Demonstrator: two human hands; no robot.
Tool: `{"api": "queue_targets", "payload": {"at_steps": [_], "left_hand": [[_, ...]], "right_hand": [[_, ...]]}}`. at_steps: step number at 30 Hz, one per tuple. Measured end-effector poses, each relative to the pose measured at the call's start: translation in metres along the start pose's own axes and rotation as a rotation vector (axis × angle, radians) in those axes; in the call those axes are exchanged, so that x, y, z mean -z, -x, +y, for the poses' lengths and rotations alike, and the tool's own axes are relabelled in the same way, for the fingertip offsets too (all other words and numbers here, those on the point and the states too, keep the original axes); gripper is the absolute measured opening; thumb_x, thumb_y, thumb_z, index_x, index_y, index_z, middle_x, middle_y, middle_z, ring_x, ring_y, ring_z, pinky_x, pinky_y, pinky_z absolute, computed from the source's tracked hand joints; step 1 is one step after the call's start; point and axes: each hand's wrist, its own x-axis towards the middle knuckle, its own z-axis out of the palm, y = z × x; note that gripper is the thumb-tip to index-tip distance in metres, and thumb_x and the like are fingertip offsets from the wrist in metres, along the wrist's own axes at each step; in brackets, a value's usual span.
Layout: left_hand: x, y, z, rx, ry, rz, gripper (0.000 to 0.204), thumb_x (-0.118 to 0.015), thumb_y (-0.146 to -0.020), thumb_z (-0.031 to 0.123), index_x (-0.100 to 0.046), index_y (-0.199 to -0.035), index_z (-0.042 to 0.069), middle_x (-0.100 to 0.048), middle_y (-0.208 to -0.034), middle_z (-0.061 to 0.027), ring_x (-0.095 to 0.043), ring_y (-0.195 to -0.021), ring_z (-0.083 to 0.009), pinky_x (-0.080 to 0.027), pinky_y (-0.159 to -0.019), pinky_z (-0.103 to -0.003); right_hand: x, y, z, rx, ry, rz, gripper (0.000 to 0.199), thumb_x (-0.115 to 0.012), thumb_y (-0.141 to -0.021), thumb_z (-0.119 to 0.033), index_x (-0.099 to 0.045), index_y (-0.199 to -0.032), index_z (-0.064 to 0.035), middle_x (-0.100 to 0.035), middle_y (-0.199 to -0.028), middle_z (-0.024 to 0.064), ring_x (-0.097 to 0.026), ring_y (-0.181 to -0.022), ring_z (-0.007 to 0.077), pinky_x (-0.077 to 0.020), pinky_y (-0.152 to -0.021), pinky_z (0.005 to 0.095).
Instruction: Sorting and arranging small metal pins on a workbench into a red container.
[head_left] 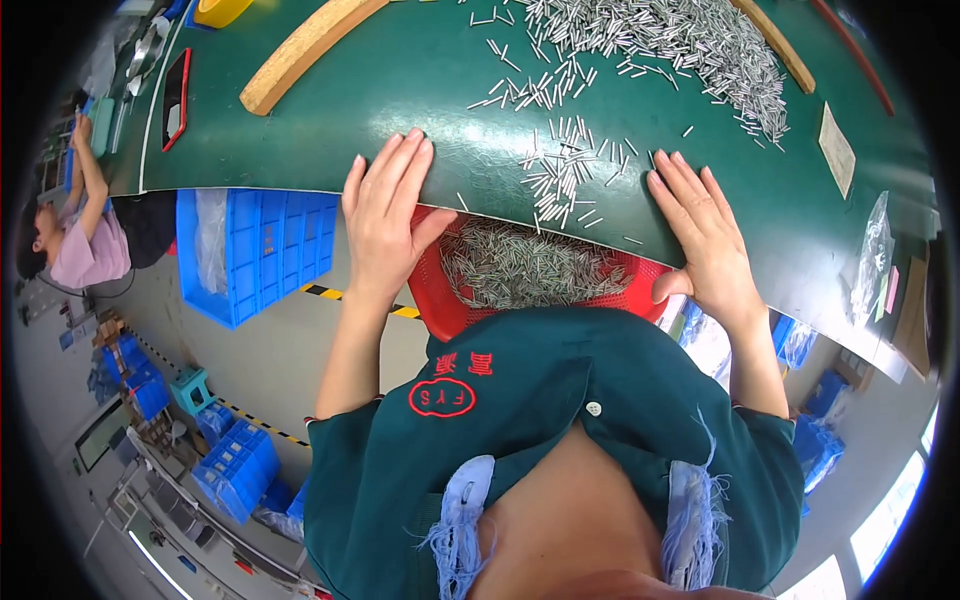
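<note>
My left hand (388, 215) lies on the front edge of the green tabletop (300, 150), fingers stretched out and thumb pointing toward the middle. On the other side, my right hand (703, 235) rests at the same edge with its fingers extended. Neither hand holds anything. Between them a small group of short silver metal pins (560, 180) lies scattered near the edge. Below that edge, against my body, a red plastic basket (425, 290) holds a heap of similar pins (530, 265). A large pile of pins (670, 40) covers the far part of the table.
Wooden strips (305, 55) lie at the back. A red-edged phone (177, 100) is at the far left, a paper card (836, 150) and a clear plastic bag (872, 260) at right. A blue crate (260, 245) stands left below the table. Another person (90, 235) sits at far left.
</note>
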Motion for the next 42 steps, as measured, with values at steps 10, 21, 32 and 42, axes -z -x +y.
{"api": "queue_targets", "payload": {"at_steps": [10,21,32,42], "left_hand": [[-0.027,0.006,-0.002,-0.020,-0.169,0.297,0.063,-0.053,-0.094,0.060,-0.061,-0.134,0.012,-0.059,-0.139,-0.0008,-0.051,-0.131,-0.0210,-0.024,-0.115,-0.044],[0.000,0.013,0.047,-0.159,0.003,-0.064,0.057,-0.066,-0.087,0.049,-0.063,-0.134,0.017,-0.058,-0.142,0.0019,-0.047,-0.138,-0.0209,-0.020,-0.118,-0.057],[-0.001,-0.016,0.064,-0.411,0.193,-0.179,0.060,-0.069,-0.083,0.046,-0.064,-0.132,0.012,-0.060,-0.138,-0.0031,-0.053,-0.133,-0.0225,-0.029,-0.115,-0.056],[0.006,-0.049,0.063,-0.283,0.161,-0.250,0.089,-0.075,-0.069,0.052,-0.052,-0.143,0.008,-0.047,-0.150,-0.0103,-0.044,-0.140,-0.0291,-0.029,-0.115,-0.054]], "right_hand": [[-0.006,0.002,-0.009,-0.014,0.125,0.046,0.091,-0.071,-0.072,-0.054,-0.046,-0.147,-0.0091,-0.043,-0.154,0.0090,-0.039,-0.144,0.0266,-0.0290,-0.119,0.0453],[-0.003,0.003,-0.014,0.035,0.076,0.047,0.083,-0.076,-0.072,-0.046,-0.052,-0.143,-0.0128,-0.046,-0.152,0.0080,-0.041,-0.142,0.0257,-0.0291,-0.119,0.0485],[0.001,-0.016,-0.022,0.306,-0.145,-0.068,0.073,-0.070,-0.076,-0.046,-0.057,-0.139,-0.0120,-0.050,-0.148,0.0070,-0.045,-0.140,0.0260,-0.0301,-0.118,0.0519],[0.003,-0.041,-0.008,0.240,-0.189,-0.024,0.114,-0.065,-0.055,-0.066,-0.040,-0.150,-0.0079,-0.041,-0.154,0.0128,-0.037,-0.145,0.0301,-0.0252,-0.120,0.0523]]}}
